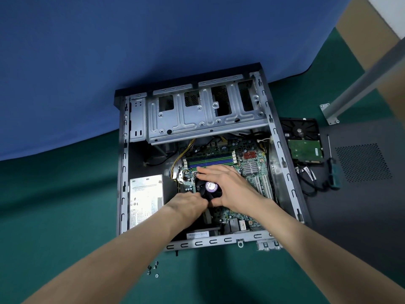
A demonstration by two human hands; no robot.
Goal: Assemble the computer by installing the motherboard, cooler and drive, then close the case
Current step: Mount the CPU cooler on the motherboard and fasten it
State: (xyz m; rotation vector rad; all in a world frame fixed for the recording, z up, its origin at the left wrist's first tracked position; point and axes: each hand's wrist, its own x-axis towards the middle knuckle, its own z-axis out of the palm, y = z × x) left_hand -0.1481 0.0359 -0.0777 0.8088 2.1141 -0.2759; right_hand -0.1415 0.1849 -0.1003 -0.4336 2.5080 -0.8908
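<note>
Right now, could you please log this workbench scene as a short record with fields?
case: open case, lying flat on the green mat
motherboard: motherboard seated inside
cooler: cooler fan on the board, both hands on it
left hand: left hand at the cooler's near-left edge
right hand: right hand spread over the cooler's right side
drive: hard drive outside, right of the case
screwdriver: screwdriver beside the drive
screws: loose screws on the mat

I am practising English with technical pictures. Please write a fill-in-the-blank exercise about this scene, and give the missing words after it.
1. Both hands, left hand and right hand, are on the ____ inside the open case.
2. The hard drive lies outside the case, on its ____ side.
3. The screwdriver has a ____ handle.
4. The loose screws lie on the green ____.

Missing words: cooler; right; green; mat
</note>
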